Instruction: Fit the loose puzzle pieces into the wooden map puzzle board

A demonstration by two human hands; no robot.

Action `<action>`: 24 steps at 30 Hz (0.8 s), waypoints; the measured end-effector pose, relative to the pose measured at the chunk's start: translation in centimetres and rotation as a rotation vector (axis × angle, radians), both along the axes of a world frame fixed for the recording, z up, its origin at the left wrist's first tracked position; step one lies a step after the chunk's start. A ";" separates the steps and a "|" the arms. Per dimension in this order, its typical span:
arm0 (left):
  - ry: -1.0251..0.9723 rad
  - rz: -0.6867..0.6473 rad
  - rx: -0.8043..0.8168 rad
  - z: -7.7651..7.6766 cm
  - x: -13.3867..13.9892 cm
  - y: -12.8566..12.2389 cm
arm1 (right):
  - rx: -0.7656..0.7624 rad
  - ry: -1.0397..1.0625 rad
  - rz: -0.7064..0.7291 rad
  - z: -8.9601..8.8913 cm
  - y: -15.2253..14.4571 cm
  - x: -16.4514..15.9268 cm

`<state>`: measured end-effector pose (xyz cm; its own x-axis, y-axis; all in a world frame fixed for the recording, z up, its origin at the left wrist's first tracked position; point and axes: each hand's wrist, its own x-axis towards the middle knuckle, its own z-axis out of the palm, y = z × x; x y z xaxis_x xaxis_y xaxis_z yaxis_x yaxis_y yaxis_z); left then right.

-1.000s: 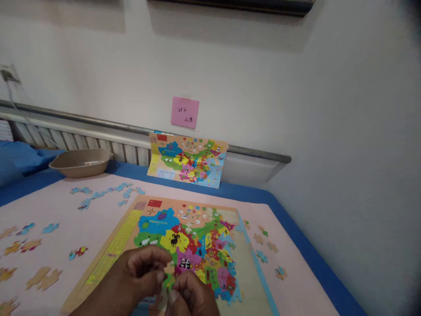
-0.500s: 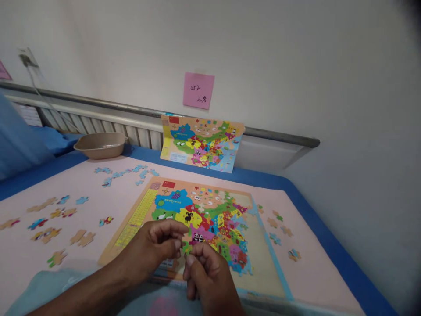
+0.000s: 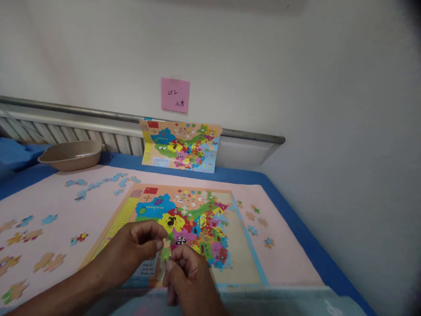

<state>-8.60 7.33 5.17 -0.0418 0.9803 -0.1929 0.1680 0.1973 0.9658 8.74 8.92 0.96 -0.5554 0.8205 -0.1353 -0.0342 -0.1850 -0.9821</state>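
From where I stand, a small puzzle piece is pinched between the fingertips of the left hand and the right hand, over the near part of the puzzle board, left of its middle. It lies just right of the left fingertips and beyond the right ones, neither hand clearly nearer; its longer way seems to run toward the board's far edge, though the fingers hide some of it. The board's raised border holds a joined, colourful map, with pale base showing along the right side. By the table's far edge, toward the left, sits a brown bowl; I can't make out what, if anything, is in it.
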 end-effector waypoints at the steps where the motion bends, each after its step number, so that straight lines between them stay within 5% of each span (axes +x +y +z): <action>1: 0.014 -0.001 0.006 0.1 0.2 0.2 | 0.000 0.011 -0.001 0.0 0.1 0.1; 13: 0.311 -0.080 0.121 0.6 1.1 2.3 | -0.085 0.096 -0.120 -0.5 0.8 0.4; 20: 0.731 -0.254 0.420 0.9 0.7 2.8 | -0.117 0.108 -0.143 -0.5 0.9 0.2; 24: 0.775 -0.294 0.479 1.2 0.8 2.8 | -0.126 0.096 -0.154 0.2 0.8 0.3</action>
<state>-7.85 10.17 6.37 0.2711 0.9396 0.2090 0.7741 -0.3418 0.5328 9.03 9.71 1.14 -0.4398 0.8767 -0.1950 -0.1637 -0.2918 -0.9424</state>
